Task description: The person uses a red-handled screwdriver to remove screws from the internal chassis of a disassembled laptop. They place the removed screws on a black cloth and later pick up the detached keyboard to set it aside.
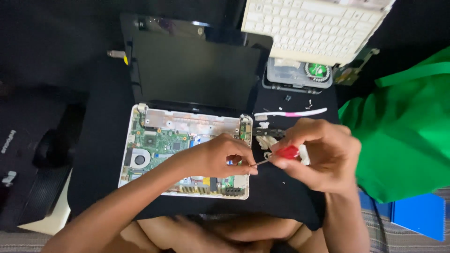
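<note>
A small screwdriver with a red handle [287, 152] is gripped in the right hand [318, 154], fingers closed around the handle; its thin metal shaft runs leftward and slightly down to the fingertips of the left hand [220, 154]. The left hand is pinched shut at the shaft's tip, over the right edge of an opened small laptop [185, 157]; whether a screw is held there cannot be told. The two hands are close together, joined by the tool. The laptop's white base is seen with its cover off, the green circuit board [161, 140] and a round fan [139, 159] exposed, and the dark screen [197, 70] folded back flat behind it. Just right of the base, behind the right hand, scraps of white material [265, 140] are noted on a black cloth that covers the bench [281, 192]. Farther back lie a white and pink toothbrush [293, 113] and a clear plastic parts box [297, 75]. A detached white keyboard [314, 26] overlaps the box at the top. A green cloth [403, 136] lies at the right, with a blue flat object [419, 215] below it.
</note>
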